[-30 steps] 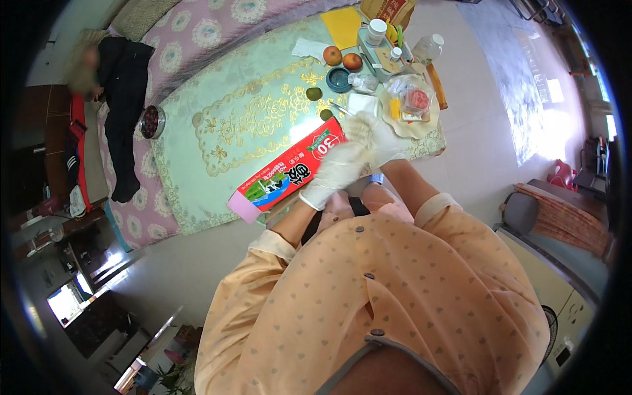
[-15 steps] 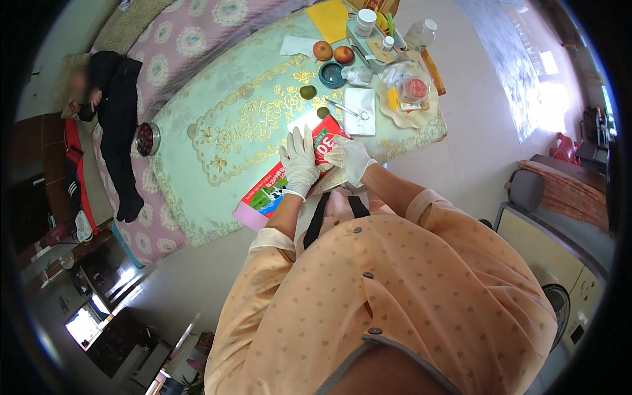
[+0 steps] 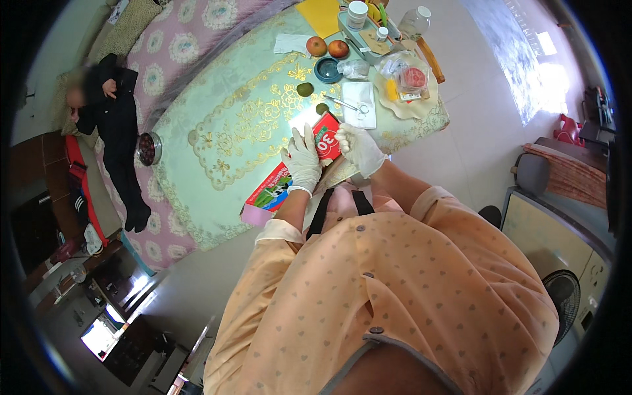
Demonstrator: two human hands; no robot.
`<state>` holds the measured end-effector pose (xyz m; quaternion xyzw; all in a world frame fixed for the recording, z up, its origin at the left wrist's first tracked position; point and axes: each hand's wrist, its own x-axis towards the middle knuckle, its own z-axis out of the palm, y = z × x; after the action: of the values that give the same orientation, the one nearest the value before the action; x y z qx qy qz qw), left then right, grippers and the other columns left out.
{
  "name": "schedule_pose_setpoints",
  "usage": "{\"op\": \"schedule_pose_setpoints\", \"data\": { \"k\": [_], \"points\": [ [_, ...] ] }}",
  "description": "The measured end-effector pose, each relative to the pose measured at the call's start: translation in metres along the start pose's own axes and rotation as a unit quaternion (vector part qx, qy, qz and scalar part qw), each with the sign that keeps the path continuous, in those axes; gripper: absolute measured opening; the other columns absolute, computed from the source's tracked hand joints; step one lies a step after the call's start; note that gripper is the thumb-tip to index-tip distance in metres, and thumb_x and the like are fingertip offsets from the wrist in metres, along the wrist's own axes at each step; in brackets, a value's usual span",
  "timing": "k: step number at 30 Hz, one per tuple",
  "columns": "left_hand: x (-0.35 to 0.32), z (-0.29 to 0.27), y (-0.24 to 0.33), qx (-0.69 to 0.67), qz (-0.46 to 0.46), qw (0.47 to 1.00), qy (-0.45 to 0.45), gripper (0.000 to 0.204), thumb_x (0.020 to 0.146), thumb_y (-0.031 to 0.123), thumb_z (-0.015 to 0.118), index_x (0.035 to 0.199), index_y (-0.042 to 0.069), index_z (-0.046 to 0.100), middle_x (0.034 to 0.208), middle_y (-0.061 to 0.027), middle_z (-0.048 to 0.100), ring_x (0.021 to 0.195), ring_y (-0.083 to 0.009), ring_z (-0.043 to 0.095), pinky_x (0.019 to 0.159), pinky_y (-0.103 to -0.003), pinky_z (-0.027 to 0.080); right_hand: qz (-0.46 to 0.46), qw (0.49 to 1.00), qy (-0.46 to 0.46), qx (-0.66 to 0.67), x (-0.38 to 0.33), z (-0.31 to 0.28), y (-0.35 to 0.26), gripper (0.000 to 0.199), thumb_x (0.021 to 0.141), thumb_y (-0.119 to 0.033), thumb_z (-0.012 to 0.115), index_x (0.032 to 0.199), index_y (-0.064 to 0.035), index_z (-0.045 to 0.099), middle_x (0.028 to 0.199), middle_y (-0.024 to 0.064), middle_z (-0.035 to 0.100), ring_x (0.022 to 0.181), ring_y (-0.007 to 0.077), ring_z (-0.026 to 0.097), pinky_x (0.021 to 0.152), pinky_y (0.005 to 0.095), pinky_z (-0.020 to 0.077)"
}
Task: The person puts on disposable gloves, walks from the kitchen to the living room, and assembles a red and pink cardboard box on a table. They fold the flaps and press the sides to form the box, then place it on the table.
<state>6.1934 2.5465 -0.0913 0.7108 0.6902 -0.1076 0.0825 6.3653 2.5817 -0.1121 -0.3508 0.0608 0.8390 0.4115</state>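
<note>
From the head camera, looking down over a peach dotted shirt, both of the person's arms reach forward to a table covered by a pale green cloth with gold embroidery (image 3: pixel 217 141).

The left hand (image 3: pixel 303 161), in a thin white glove, lies flat with fingers spread across the middle of a long red, green and pink cardboard box (image 3: pixel 289 172) that rests slantwise on the cloth; the palm presses on the box's top face, not curled round it. The right hand (image 3: pixel 359 148), gloved the same, is closed about the far red end of that box, fingers curled over its edge, so the box sits under and between the two hands, its pink end sticking out toward the person on the left hand's near side.

Just beyond the right hand's fingertips lies a white folded cloth (image 3: pixel 359 104) with small metal scissors (image 3: pixel 349 104) on it. To the left of that, just past both hands, sit two small dark green round fruits (image 3: pixel 305 89). Farther out from the left hand are a round dark teal lid (image 3: pixel 327 69) and two reddish apples (image 3: pixel 327 47). Beyond the right hand, a cream plate (image 3: pixel 408 106) carries a clear plastic bag with red and yellow contents (image 3: pixel 408 79).

Well off to the left hand's side, past the table's edge, a small round metal bowl (image 3: pixel 148 149) sits on a pink flowered mat, beside a person in dark clothes (image 3: pixel 118 125) lying there.
</note>
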Motion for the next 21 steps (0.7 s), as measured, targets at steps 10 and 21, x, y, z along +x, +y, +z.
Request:
{"op": "schedule_pose_setpoints", "data": {
  "k": [10, 21],
  "points": [
    [0.000, -0.017, -0.005, -0.041, 0.022, 0.998, -0.043, 0.133, 0.058, 0.065, 0.081, 0.158, 0.017, 0.007, 0.159, -0.0179, 0.020, 0.141, -0.0336, 0.031, 0.110, -0.057, 0.028, 0.011, 0.997, -0.047, 0.067, -0.038, 0.013, -0.035, 0.040, 0.104, -0.036, 0.048, 0.102, 0.0011, 0.062, 0.084, 0.0127, 0.069, 0.058, 0.0125, 0.058, 0.053, 0.0223, 0.0505],
    [-0.002, -0.029, -0.002, -0.002, 0.079, 0.992, -0.093, 0.137, 0.057, 0.066, 0.081, 0.158, 0.018, 0.003, 0.163, -0.0149, 0.012, 0.148, -0.0335, 0.019, 0.114, -0.060, 0.021, -0.053, 0.740, -0.008, -0.671, -0.055, -0.034, -0.079, 0.042, 0.104, -0.042, 0.044, 0.112, -0.0047, 0.061, 0.089, 0.0151, 0.070, 0.080, 0.0174, 0.068, 0.069, 0.0260, 0.0530]
  ]
}}
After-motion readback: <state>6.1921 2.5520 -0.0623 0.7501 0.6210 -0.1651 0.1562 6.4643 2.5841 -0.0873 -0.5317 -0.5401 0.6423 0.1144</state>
